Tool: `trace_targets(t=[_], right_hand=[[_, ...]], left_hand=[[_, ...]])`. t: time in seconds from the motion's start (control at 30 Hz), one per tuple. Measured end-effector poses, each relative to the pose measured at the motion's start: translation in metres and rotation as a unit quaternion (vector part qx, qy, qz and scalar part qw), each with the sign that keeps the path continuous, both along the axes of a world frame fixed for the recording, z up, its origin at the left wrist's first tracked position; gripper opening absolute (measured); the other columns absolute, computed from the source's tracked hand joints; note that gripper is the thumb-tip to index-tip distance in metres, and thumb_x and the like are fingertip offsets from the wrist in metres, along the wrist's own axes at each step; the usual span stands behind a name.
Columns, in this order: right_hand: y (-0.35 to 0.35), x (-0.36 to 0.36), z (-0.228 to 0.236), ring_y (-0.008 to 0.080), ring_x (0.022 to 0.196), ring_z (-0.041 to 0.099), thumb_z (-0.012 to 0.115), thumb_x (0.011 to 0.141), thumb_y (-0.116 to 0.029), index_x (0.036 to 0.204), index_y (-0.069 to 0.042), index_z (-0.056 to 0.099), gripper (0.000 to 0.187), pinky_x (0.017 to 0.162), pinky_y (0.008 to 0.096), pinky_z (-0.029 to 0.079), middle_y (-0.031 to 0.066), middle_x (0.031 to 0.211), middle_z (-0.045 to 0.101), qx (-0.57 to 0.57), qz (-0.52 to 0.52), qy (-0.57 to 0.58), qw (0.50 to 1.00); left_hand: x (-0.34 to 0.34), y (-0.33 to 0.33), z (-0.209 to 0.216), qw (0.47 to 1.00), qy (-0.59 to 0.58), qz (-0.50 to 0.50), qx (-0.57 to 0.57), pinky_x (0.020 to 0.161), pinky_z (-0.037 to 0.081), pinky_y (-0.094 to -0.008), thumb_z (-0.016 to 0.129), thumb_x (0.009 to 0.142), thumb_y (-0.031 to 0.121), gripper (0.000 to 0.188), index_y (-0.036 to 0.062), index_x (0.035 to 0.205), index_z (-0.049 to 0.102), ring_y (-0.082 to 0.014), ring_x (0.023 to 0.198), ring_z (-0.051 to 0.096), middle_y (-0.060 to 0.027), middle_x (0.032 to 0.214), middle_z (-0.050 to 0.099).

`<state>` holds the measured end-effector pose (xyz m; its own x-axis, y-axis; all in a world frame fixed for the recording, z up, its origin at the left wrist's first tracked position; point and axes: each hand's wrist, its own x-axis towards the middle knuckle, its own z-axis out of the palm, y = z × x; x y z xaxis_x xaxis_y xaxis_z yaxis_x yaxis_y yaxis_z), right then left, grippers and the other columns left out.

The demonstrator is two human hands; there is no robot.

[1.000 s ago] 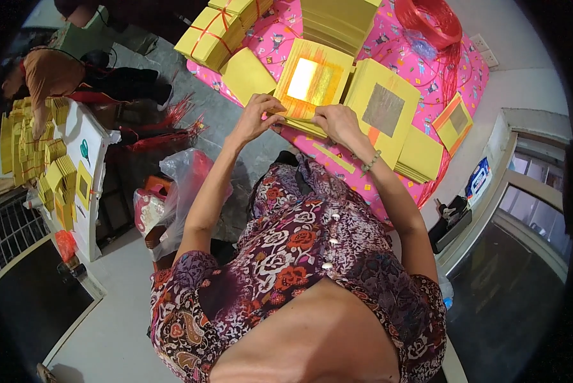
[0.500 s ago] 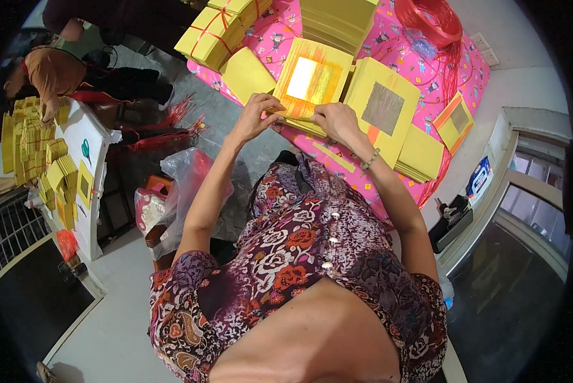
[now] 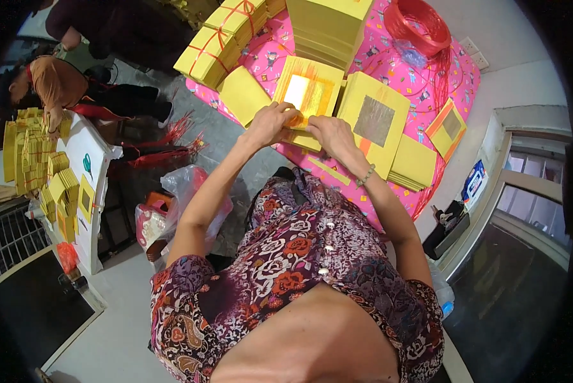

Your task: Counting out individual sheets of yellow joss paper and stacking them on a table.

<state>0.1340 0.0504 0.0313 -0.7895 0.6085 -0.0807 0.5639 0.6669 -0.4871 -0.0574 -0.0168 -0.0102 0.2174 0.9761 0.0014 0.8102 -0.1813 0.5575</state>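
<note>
A yellow paper sheet with a shiny gold foil square (image 3: 315,96) and orange streaks lies on top of a yellow stack, on the pink table. My left hand (image 3: 273,123) grips the sheet's near edge at the left, fingers curled in. Across from it, my right hand (image 3: 332,134), with a beaded bracelet at the wrist, pinches the same edge at the right. That edge is turned up between the hands over the foil's lower part. To the right of the sheet lies a yellow paper stack with a dull silver square (image 3: 375,121), close to my right fingers.
Tied yellow bundles (image 3: 217,45) and a tall yellow stack (image 3: 328,29) stand at the back. A red string coil (image 3: 420,32) lies far right. A smaller yellow stack (image 3: 412,163) sits near right. At left, a person works at a white table (image 3: 98,210) with yellow bundles and scissors (image 3: 87,164).
The sheet's near edge has been turned further up, over the lower part of the foil. Both my hands have moved slightly, and the whole view has shifted a little.
</note>
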Motion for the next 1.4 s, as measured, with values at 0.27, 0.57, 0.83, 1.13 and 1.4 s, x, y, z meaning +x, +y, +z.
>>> trace_targets(t=[0.27,0.57,0.83,1.13,1.4], right_hand=[[0.004,0.005,0.027,0.0317,0.092,0.058,0.062,0.083,-0.031,0.101,-0.002,0.057,0.035,0.076,0.0397,0.048,0.0173,0.097,0.059,-0.050,-0.051,0.130,0.989],[0.020,0.009,0.009,0.0398,0.132,0.023,0.072,0.077,-0.037,0.138,0.006,0.010,0.096,0.106,0.0454,0.029,0.0270,0.141,0.022,-0.341,-0.205,0.360,0.844],[0.017,0.011,0.016,0.0304,0.129,0.032,0.079,0.068,-0.039,0.139,0.003,0.014,0.106,0.105,0.0409,0.029,0.0203,0.139,0.029,-0.459,-0.098,0.417,0.779],[0.005,0.048,0.038,0.0194,0.107,0.053,0.073,0.074,-0.017,0.125,0.001,0.042,0.062,0.092,0.0322,0.044,0.0114,0.116,0.054,-0.395,-0.166,0.398,0.811],[-0.001,0.087,0.042,0.0165,0.101,0.057,0.070,0.076,-0.008,0.121,0.001,0.047,0.051,0.086,0.0295,0.047,0.0099,0.112,0.058,-0.287,-0.209,0.384,0.852]], left_hand=[[-0.011,0.014,0.010,0.995,0.074,-0.067,0.026,0.081,0.046,-0.0392,0.065,0.073,0.014,0.038,0.0126,0.110,0.059,-0.0299,0.095,0.057,-0.0091,0.104,0.061],[-0.034,0.003,0.065,0.919,-0.350,0.071,-0.166,0.081,0.046,-0.0324,0.047,0.094,0.022,0.032,0.0013,0.117,0.053,-0.0186,0.092,0.057,-0.0088,0.102,0.062],[-0.010,-0.010,0.072,0.833,-0.517,0.043,-0.193,0.082,0.044,-0.0258,0.051,0.094,0.032,0.039,0.0015,0.118,0.054,-0.0093,0.096,0.053,-0.0014,0.105,0.060],[0.038,0.009,0.077,0.931,-0.353,0.093,-0.033,0.082,0.046,-0.0324,0.065,0.083,0.024,0.044,-0.0007,0.116,0.050,-0.0178,0.098,0.054,-0.0090,0.105,0.057],[0.085,0.037,0.062,0.897,-0.415,0.072,0.133,0.090,0.042,-0.0344,0.070,0.077,0.015,0.048,-0.0001,0.116,0.047,-0.0233,0.108,0.052,-0.0136,0.112,0.055]])
